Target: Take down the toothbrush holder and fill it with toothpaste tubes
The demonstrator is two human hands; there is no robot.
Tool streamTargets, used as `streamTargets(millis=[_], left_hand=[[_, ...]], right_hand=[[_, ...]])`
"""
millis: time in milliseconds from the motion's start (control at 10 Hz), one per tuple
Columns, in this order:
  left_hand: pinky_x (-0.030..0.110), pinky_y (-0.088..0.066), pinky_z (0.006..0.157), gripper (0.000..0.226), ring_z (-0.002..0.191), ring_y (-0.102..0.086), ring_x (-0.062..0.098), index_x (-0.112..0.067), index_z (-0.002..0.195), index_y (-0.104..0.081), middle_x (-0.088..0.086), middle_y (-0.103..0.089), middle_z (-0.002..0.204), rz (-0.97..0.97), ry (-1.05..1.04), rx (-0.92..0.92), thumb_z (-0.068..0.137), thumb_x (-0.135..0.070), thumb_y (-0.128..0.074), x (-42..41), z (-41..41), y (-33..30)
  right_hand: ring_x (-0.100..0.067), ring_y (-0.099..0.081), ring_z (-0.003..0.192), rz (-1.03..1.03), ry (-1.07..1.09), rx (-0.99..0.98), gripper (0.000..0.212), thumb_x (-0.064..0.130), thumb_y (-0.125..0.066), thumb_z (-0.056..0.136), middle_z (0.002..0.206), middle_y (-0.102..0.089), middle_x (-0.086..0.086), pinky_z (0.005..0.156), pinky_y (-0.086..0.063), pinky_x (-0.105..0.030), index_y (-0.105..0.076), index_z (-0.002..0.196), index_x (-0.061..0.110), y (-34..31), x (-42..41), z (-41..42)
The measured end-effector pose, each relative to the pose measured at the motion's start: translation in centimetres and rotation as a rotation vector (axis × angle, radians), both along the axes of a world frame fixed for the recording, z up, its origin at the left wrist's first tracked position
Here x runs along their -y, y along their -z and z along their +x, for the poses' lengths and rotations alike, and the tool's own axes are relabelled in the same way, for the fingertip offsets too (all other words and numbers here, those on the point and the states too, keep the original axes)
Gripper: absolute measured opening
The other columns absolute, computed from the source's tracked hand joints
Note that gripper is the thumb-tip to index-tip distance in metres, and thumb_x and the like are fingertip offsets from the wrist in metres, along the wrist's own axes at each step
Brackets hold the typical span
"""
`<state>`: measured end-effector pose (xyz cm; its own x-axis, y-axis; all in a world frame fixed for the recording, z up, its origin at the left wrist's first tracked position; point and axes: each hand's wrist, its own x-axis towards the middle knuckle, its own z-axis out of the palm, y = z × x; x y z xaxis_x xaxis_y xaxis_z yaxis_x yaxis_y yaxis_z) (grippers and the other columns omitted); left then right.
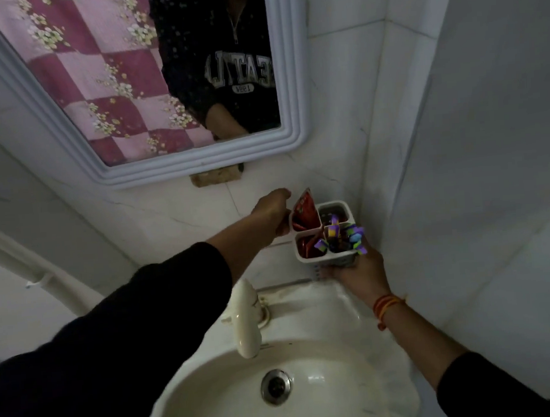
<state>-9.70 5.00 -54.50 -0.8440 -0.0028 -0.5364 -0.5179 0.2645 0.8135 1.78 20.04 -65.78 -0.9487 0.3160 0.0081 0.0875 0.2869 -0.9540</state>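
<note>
We hold the holder [322, 234] above the sink [312, 385], by the wall; our right hand [359, 267] cups its base, our left hand [275, 211] pinches the rim by a red tube [303, 211]; it looks light, rigid, top-heavy; support underneath seems safest.

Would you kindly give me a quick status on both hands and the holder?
Left hand grips toothbrush holder at its left rim. Right hand supports it from below. Red toothpaste tubes already inside; nothing blocking.
</note>
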Motion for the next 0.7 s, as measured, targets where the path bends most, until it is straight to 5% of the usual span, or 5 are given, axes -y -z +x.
streamTargets(millis=[100, 200, 500, 700], left_hand=[[0.028, -0.037, 0.053, 0.021, 0.058, -0.044, 0.022, -0.004, 0.092, -0.054, 0.014, -0.052, 0.074, 0.144, -0.111, 0.029, 0.095, -0.022, -0.044, -1.1, -0.6, 0.9], [0.025, -0.036, 0.050, 0.015, 0.056, -0.044, 0.022, -0.005, 0.087, -0.053, 0.015, -0.052, 0.073, 0.200, -0.142, 0.024, 0.091, -0.017, -0.044, -1.6, -0.8, 1.6], [0.033, -0.051, 0.072, 0.016, 0.074, -0.057, 0.023, -0.004, 0.092, -0.061, 0.013, -0.063, 0.089, 0.121, -0.100, -0.043, 0.094, -0.014, -0.049, 0.7, 1.0, 1.1], [0.034, -0.058, 0.080, 0.026, 0.087, -0.068, 0.031, 0.001, 0.096, -0.074, 0.021, -0.074, 0.107, -0.134, 0.104, -0.245, 0.083, -0.019, -0.065, 6.1, 4.4, -1.7]], right_hand=[[-0.009, -0.068, 0.100, 0.034, 0.014, 0.076, 0.071, -0.004, -0.096, 0.061, 0.112, -0.073, -0.007, 0.072, -0.048, -0.001, -0.068, 0.126, 0.000, 0.2, -1.2, -1.3], [-0.016, -0.064, 0.106, 0.008, 0.025, 0.064, 0.067, -0.008, -0.093, 0.063, 0.107, -0.069, 0.000, 0.084, -0.048, -0.016, -0.069, 0.124, 0.003, 0.3, -1.6, -2.0], [-0.028, -0.065, 0.120, 0.005, 0.147, 0.165, 0.072, 0.006, -0.090, 0.072, 0.130, -0.070, -0.011, 0.096, -0.048, -0.027, -0.059, 0.137, 0.011, 0.0, 0.0, -0.2], [-0.020, -0.065, 0.105, -0.036, 0.185, 0.208, 0.044, 0.015, -0.082, 0.082, 0.112, -0.068, -0.001, 0.101, -0.051, -0.031, -0.067, 0.123, 0.008, -3.2, 4.5, 5.0]])
